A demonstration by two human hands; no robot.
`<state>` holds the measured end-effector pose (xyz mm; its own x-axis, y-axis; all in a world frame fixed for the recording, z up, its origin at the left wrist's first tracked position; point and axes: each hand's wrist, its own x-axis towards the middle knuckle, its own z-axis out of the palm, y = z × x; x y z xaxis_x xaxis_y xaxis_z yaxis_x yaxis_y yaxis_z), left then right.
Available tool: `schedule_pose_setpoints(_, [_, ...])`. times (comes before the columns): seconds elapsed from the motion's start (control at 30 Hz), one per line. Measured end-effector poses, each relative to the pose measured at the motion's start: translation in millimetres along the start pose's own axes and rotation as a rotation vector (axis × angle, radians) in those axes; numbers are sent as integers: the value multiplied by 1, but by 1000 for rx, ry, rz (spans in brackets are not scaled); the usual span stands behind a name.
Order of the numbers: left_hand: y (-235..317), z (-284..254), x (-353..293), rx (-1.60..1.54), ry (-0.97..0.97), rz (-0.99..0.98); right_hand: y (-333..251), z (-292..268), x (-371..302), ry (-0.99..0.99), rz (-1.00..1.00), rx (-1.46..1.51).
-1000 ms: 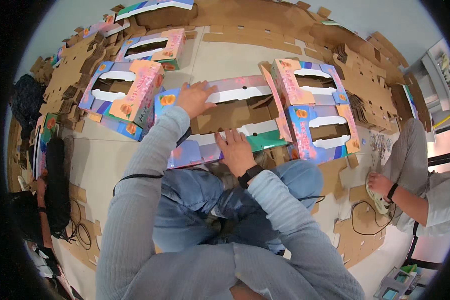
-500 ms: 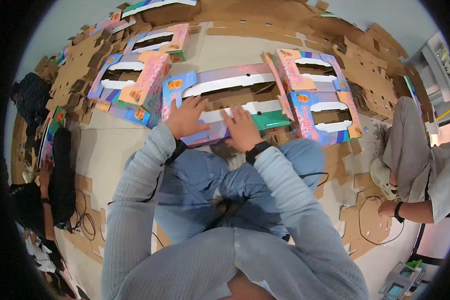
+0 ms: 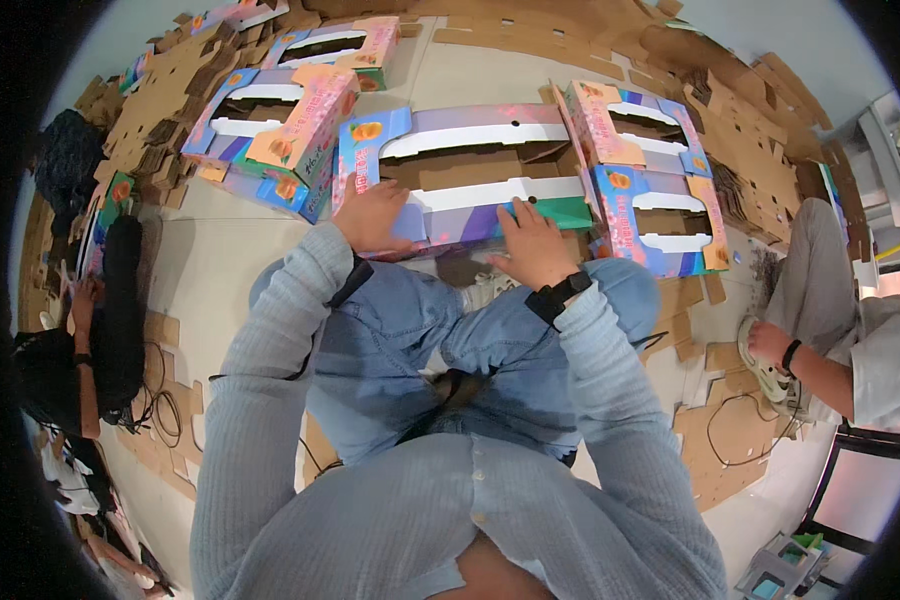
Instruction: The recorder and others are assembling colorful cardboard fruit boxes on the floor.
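- I am sitting at the near side of a long cardboard carton [image 3: 460,168], printed pink, purple, blue and green, which is lying crosswise on the pale tiled floor [image 3: 220,270], its long gap facing up.
- My left grip [image 3: 372,218] is resting on the carton's near left corner, thumb and fingers apart, clamping nothing.
- My right grip [image 3: 538,250] is touching the carton's near flap [image 3: 460,222] toward its right end, thumb apart from the fingers.
- I am favouring light, even pressure along that crease; pushing one side harder would, I am judging, be risking a buckle.
- I am counting five windowed cartons: this one, two similar printed cartons [image 3: 660,158] standing to its right, and a nearer [image 3: 305,115] and a farther carton [image 3: 375,45] sitting to its left.
- Printed card [image 3: 285,187] is showing beneath the nearer one; whether it is another carton, I cannot tell.
- Flat brown cardboard [image 3: 760,150] is piling up beyond the right pair, its sheets overlapping past counting.
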<state>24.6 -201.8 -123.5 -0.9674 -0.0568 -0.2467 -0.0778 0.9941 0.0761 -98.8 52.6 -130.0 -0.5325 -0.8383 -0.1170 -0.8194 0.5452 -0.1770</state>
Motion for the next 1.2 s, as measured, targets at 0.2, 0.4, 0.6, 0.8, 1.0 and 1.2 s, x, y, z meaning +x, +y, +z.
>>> schedule_pose_setpoints(0.2, [-1,-13,12,9,-153,14,7,-1,6,-10,-41,-48])
schedule_pose_setpoints(0.4, [-10,-1,7,-101,-81,59,2,3,7,31,-47,-59])
schedule_pose_setpoints(0.6, [-11,7,22,-118,-93,2,-2,9,0,88,-26,-123])
schedule_pose_setpoints(0.8, [5,2,18,-83,46,-71,-8,17,1,182,-25,-136])
schedule_pose_setpoints(1.0, [15,-9,8,-117,53,-116,-16,9,-12,276,-3,-148])
schedule_pose_setpoints(1.2, [13,-19,12,-219,180,-51,-29,-7,-39,342,-187,355])
